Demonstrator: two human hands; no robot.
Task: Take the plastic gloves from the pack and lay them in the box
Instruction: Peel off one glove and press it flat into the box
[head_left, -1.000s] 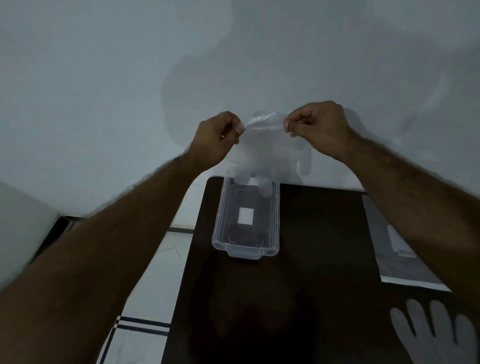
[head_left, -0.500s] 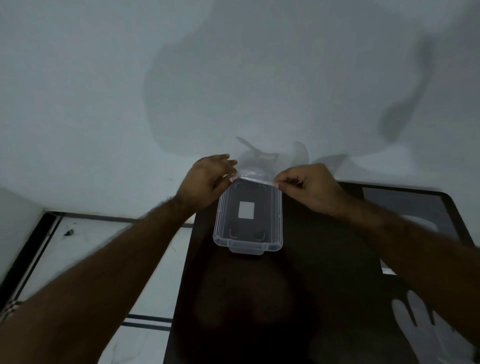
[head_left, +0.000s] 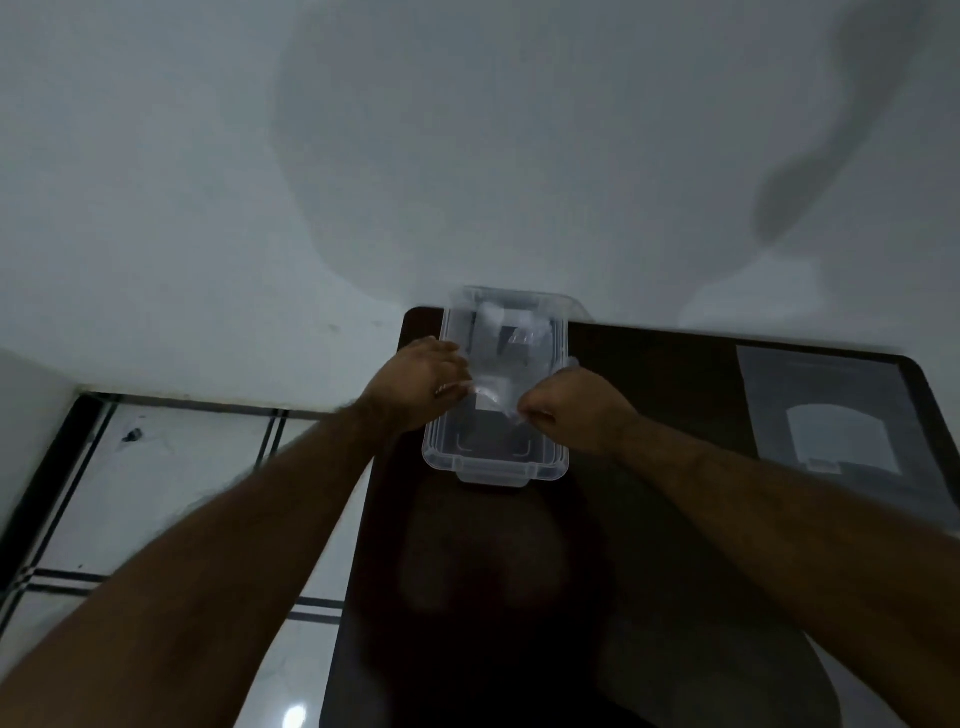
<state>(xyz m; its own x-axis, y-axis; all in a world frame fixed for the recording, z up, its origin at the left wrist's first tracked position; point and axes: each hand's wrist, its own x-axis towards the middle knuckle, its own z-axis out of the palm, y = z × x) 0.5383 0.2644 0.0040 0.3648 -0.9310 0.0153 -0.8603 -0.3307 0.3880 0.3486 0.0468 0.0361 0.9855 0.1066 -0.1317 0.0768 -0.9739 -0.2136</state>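
Observation:
A clear plastic box (head_left: 493, 465) stands open at the far left of the dark table (head_left: 649, 519). A thin see-through plastic glove (head_left: 501, 358) lies stretched inside it, reaching toward the far wall of the box. My left hand (head_left: 415, 387) pinches the glove's near edge at the box's left wall. My right hand (head_left: 574, 410) pinches the same edge at the right wall. Both hands sit low over the box. The glove pack (head_left: 831, 415), a flat grey sheet with a pale window, lies on the table's far right.
A plain white wall rises right behind the table's far edge. To the left of the table is a white tiled floor (head_left: 171, 483) with dark lines. The table's near part is dark and shadowed.
Both hands have come down from chest height, carrying the glove, and moved toward me over the box. The glove hung from its upper edge before; now it lies inside the box.

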